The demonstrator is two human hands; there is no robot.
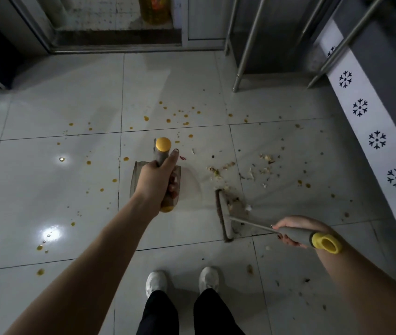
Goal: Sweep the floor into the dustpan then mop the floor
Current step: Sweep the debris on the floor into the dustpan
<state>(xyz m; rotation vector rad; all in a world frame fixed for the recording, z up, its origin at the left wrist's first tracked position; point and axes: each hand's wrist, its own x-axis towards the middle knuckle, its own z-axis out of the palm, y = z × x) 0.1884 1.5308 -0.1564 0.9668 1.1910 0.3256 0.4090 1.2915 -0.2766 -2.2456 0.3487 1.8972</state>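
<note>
1. With my left hand (155, 176) I am gripping the dustpan handle (163, 147) from above. My fingers are curling round its grey shaft, and one digit is lying straight along it toward the yellow cap.
2. The dustpan (136, 176) is sitting on the floor (59, 105) ahead of my shoes (155, 282), with its pale mouth facing right.
3. With my right hand (296, 229) I am clasping the grey grip of the brush (223, 213), fingers wrapped underneath. The yellow looped end is sticking out behind my hand, over my wrist.
4. The brush head is resting on the floor just right of the dustpan mouth, apart from it. Its dark bristle edge is turned toward the dustpan, and a thin metal rod is running from the head back to the grip.
5. Pale scraps (235, 201) are lying against the far, right side of the brush head. More are lying scattered across the tile beyond it, with none visible inside the dustpan.
6. Orange drops (184, 116) are spotting the tiles ahead of the dustpan and to its left.
7. Metal legs (240, 68) are standing at the upper right, a white wall strip (360, 107) with dark snowflake marks is running along the right side, and a doorway sill (117, 42) is crossing the top.
</note>
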